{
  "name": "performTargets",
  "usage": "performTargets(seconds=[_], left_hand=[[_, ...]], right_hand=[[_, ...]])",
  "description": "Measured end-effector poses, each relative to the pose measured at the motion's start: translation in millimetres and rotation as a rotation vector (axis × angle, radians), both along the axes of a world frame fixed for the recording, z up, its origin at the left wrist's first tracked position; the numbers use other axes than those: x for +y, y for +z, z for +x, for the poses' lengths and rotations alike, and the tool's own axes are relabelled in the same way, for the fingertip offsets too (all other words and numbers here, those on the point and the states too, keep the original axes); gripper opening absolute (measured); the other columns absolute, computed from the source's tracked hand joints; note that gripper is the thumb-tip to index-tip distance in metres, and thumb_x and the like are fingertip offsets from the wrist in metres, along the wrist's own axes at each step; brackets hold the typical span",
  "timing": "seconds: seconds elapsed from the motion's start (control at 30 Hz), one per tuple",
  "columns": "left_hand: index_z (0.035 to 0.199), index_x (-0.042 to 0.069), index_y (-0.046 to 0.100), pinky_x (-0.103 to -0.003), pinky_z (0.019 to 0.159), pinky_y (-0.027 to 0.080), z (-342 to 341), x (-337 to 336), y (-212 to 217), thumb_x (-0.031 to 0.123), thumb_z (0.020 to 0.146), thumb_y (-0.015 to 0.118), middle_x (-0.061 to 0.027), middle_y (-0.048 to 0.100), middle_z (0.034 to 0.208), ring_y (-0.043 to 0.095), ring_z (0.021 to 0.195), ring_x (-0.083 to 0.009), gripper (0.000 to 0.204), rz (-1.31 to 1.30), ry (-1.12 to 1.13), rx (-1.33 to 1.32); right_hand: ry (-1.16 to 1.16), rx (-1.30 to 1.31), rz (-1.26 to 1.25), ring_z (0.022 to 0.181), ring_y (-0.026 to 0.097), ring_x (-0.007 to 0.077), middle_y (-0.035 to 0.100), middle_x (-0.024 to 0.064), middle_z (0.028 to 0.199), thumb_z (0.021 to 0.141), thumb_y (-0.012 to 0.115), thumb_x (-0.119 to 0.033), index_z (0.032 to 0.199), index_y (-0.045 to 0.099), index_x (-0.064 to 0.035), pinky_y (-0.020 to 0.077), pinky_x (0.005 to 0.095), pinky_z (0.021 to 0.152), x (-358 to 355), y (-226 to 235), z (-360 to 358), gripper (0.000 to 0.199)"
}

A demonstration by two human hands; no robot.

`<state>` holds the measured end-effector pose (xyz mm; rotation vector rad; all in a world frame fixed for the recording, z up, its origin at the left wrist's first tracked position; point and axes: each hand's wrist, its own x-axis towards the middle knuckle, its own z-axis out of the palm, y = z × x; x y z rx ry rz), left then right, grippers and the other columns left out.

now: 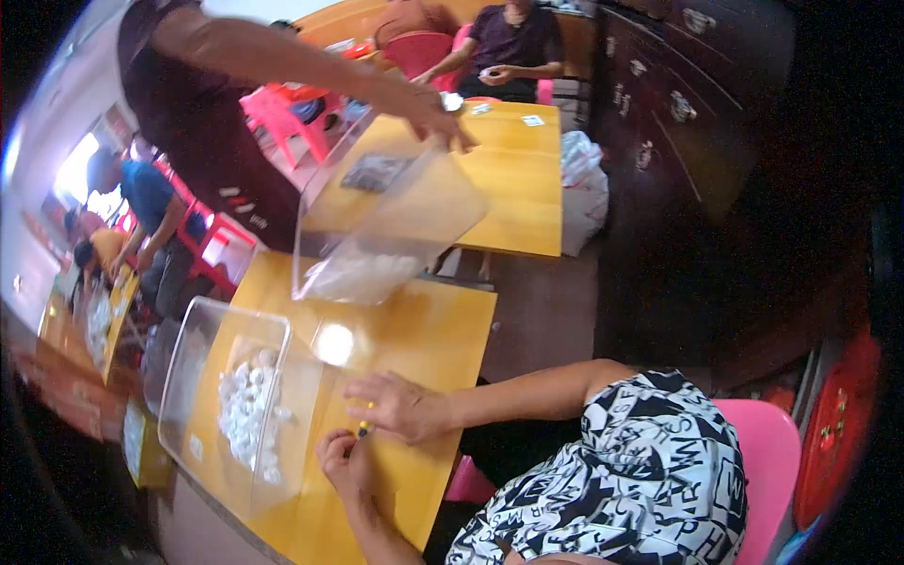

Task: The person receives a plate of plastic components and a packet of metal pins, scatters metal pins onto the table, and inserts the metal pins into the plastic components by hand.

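Note:
My left hand (347, 463) is low over the yellow table (405, 334), its fingers curled around a small yellow-and-black piece (363, 429). What kind of piece it is, I cannot make out. Just above it is my right hand (400, 407), its fingers stretched toward the left one and somewhat apart. A small yellow spot shows at its fingers. To the left of both hands stands a clear plastic bin (179, 395) with many small white pieces (250, 405) heaped in it.
A standing person (202, 113) grips a second clear bin (443, 202), tilted over the table's far end, with whitish contents. Another yellow table (527, 179) lies beyond, where a seated person (513, 47) handles something small. Dark cabinets (678, 141) line the right; a pink chair (767, 461) is nearby.

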<state>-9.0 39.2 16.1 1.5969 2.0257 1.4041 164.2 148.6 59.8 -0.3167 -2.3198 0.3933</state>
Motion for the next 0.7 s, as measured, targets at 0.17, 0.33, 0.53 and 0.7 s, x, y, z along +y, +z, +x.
performTargets(seconds=[0.17, 0.33, 0.53, 0.7], left_hand=[[0.072, 0.001, 0.062, -0.037, 0.078, 0.046, -6.1, 4.5, -6.7, -0.004, 0.068, 0.067, -0.0118, 0.062, 0.090, 0.056, 0.090, -0.0284, 0.009, 0.054, -0.019, 0.031], [0.068, -0.001, 0.060, -0.035, 0.074, 0.046, 12.7, 3.8, 14.7, -0.006, 0.070, 0.065, -0.0118, 0.061, 0.088, 0.056, 0.087, -0.0272, 0.008, 0.010, 0.088, -0.055], [0.069, 0.001, 0.061, -0.035, 0.079, 0.046, -2.9, -0.2, 2.2, -0.005, 0.067, 0.069, -0.0090, 0.062, 0.091, 0.056, 0.091, -0.0254, 0.010, 0.025, 0.034, 0.006], [0.070, 0.000, 0.061, -0.035, 0.079, 0.046, 10.3, 4.3, 14.0, -0.006, 0.067, 0.070, -0.0088, 0.062, 0.092, 0.055, 0.091, -0.0254, 0.011, -0.025, 0.060, -0.029]], right_hand=[[-0.033, 0.184, 0.178, 0.101, 0.057, 0.0379, 0.058, 0.0203, 0.106, 0.073, 0.063, -0.001, 0.111, 0.057, 0.0025, 0.0466, 0.0447, 0.087, 25.0, 92.9, 26.2, 0.038], [-0.214, -0.322, -0.097, 0.059, 0.062, 0.0336, 0.061, 0.0198, 0.067, 0.084, 0.052, -0.018, 0.097, 0.053, 0.0014, 0.0479, 0.0439, 0.052, 159.8, 173.8, -1.0, 0.023], [-0.318, -0.900, 0.386, 0.076, 0.067, 0.0294, 0.066, 0.0193, 0.081, 0.080, 0.065, -0.024, 0.097, 0.064, -0.0021, 0.0511, 0.0384, 0.062, 169.9, 248.0, -12.1, 0.028], [0.592, -0.209, 0.347, 0.066, 0.063, 0.0341, 0.064, 0.0188, 0.072, 0.079, 0.058, -0.019, 0.078, 0.065, -0.0035, 0.0504, 0.0451, 0.062, 198.5, 298.8, -26.2, 0.018]])
